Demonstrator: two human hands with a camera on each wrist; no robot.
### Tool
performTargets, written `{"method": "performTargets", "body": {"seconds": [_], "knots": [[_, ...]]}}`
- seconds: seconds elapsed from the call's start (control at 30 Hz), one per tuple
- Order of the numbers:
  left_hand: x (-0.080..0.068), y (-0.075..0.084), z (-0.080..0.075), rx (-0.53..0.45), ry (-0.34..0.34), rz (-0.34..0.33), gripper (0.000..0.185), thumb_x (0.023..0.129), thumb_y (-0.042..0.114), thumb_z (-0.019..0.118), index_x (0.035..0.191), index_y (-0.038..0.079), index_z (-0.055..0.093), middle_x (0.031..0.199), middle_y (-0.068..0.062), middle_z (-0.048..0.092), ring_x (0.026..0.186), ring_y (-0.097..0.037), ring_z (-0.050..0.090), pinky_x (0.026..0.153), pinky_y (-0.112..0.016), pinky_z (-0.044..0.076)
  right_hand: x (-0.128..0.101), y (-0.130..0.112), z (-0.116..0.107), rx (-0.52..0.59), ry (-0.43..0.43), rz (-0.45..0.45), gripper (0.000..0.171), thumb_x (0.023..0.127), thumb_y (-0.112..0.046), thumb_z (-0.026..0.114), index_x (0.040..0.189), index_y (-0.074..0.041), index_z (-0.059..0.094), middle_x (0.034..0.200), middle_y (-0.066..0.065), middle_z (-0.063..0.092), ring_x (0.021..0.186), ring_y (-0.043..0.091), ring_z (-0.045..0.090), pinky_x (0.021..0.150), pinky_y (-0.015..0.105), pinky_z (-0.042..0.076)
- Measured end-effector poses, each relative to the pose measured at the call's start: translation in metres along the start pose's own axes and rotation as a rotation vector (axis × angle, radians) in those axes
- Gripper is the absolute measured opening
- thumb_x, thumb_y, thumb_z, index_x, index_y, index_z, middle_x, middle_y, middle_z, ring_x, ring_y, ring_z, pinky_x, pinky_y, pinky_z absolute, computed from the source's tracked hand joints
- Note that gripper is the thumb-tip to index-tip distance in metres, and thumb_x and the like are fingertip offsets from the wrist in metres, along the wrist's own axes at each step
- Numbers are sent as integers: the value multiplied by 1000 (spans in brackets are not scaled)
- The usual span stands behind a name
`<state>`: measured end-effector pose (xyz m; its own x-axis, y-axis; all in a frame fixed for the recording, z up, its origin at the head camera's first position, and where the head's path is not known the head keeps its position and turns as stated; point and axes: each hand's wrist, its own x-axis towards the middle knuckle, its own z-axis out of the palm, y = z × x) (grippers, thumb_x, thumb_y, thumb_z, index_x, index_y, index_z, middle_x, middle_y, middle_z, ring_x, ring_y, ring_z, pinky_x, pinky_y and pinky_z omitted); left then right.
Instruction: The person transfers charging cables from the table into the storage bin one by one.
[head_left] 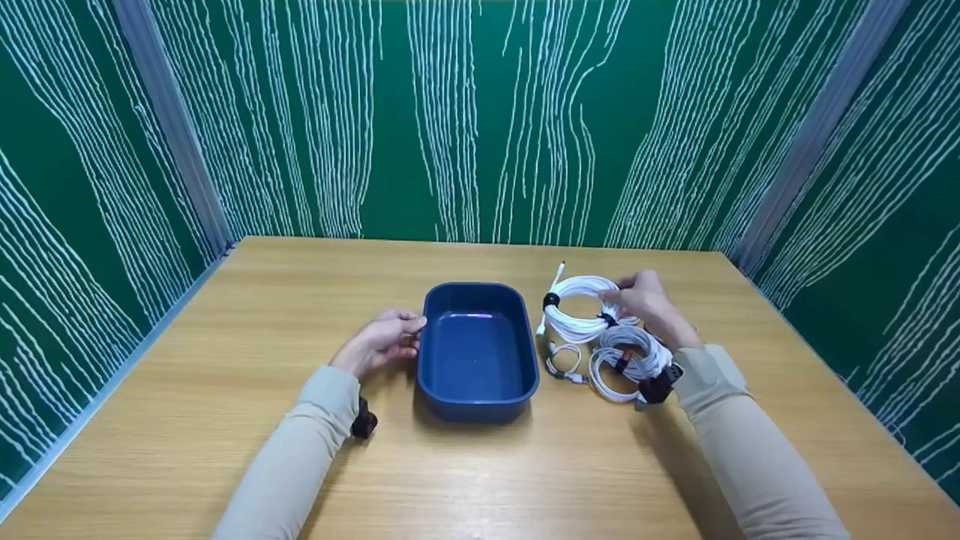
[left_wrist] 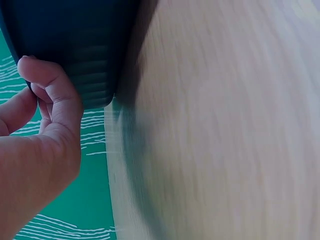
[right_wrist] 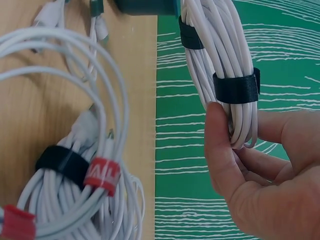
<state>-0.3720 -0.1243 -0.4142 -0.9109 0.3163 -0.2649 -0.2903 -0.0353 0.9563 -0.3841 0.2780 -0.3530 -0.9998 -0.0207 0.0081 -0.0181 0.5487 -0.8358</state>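
The left hand [head_left: 382, 341] pinches the left rim of a dark blue rectangular bin [head_left: 476, 412]. In the left wrist view, thumb and fingers lie on opposite sides of the bin's wall [left_wrist: 87, 82]. My right hand [head_left: 646, 304] holds a large coil of white cable [head_left: 576, 328] by its right side, with thumb and fingers around the bundle. Black straps [right_wrist: 236, 89] bind this coil, which hangs above the table in the right wrist view. Below that hand lies more coiled white cable [head_left: 637, 341], with red and black straps. A small looped cable [head_left: 559, 366] lies nearer the bin.
A wooden table [head_left: 480, 480] carries everything. Green walls [head_left: 517, 120] with white wavy lines rise behind it and at both sides. Dark wrist-worn devices [head_left: 364, 420] sit at the cuffs. The bin's inside shows only its bare blue floor.
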Motion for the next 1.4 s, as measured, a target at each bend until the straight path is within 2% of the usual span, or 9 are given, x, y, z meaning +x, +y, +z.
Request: {"method": "performTargets", "body": {"seconds": [0.47, 0.8, 0.97, 1.17, 1.4], "knots": [[-1, 0, 0, -7, 26, -10, 6, 101, 9, 46, 98, 4, 47, 71, -1, 51, 61, -11, 50, 52, -20, 45, -1, -16, 12, -7, -29, 44, 28, 91, -13, 64, 111, 6, 62, 79, -1, 63, 68, 9, 59, 66, 25, 56], [-2, 1, 0, 23, 6, 0, 8, 101, 9, 45, 97, 3, 49, 70, 0, 53, 60, -10, 52, 54, -20, 46, 1, -23, 25, 60, -56, 25, 26, 91, -9, 64, 108, 9, 61, 71, -4, 60, 60, 5, 57, 54, 17, 51], [-3, 1, 0, 17, 4, 4, 8, 101, 8, 45, 100, 1, 49, 71, 0, 54, 61, -11, 53, 54, -20, 46, 1, -27, 31, 43, -64, 43, 28, 91, -9, 64, 111, 9, 62, 74, -2, 61, 62, 6, 58, 55, 17, 51], [-4, 1, 1, 26, 8, 3, 13, 101, 8, 45, 108, -2, 48, 73, 0, 54, 62, -11, 53, 55, -20, 46, 0, -33, 38, 73, -77, 35, 27, 90, -7, 65, 110, 11, 61, 73, -1, 61, 61, 7, 60, 56, 18, 53], [-2, 2, 2, 35, 3, 2, 9, 101, 9, 46, 103, 0, 49, 72, 0, 54, 61, -11, 53, 55, -20, 47, -3, -39, 45, 80, -96, 17, 27, 90, -7, 64, 111, 10, 62, 76, 2, 63, 64, 9, 61, 59, 19, 55]]}}
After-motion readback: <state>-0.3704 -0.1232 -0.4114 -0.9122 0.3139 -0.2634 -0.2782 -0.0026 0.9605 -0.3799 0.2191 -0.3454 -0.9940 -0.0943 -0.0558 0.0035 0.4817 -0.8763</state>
